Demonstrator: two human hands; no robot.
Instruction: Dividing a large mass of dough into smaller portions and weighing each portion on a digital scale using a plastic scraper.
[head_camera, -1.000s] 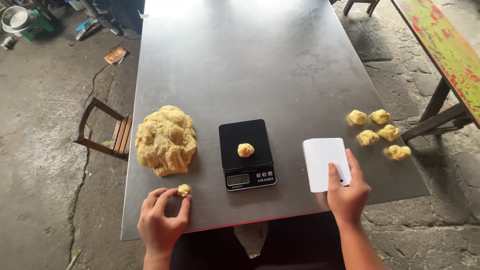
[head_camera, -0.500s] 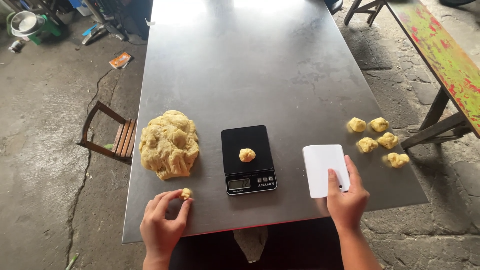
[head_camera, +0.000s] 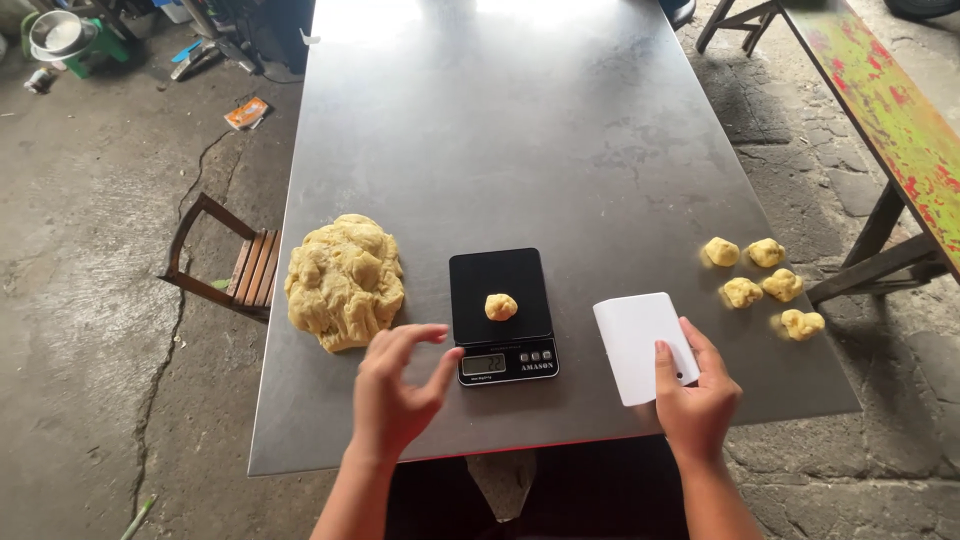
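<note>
Left hand (head_camera: 400, 395) had let go of its small dough bit & opened empty near the scale (head_camera: 502, 315), w/ right hand (head_camera: 697, 400) still gripping the white scraper (head_camera: 645, 345).

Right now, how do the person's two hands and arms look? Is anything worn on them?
Both forearms are bare up to the bottom edge of the picture, so no sleeves show. The left hand and the right hand wear no gloves. I can see no ring, watch or bracelet on either wrist or on the fingers. The fingernails look short. No marks or bandages are visible.
</note>
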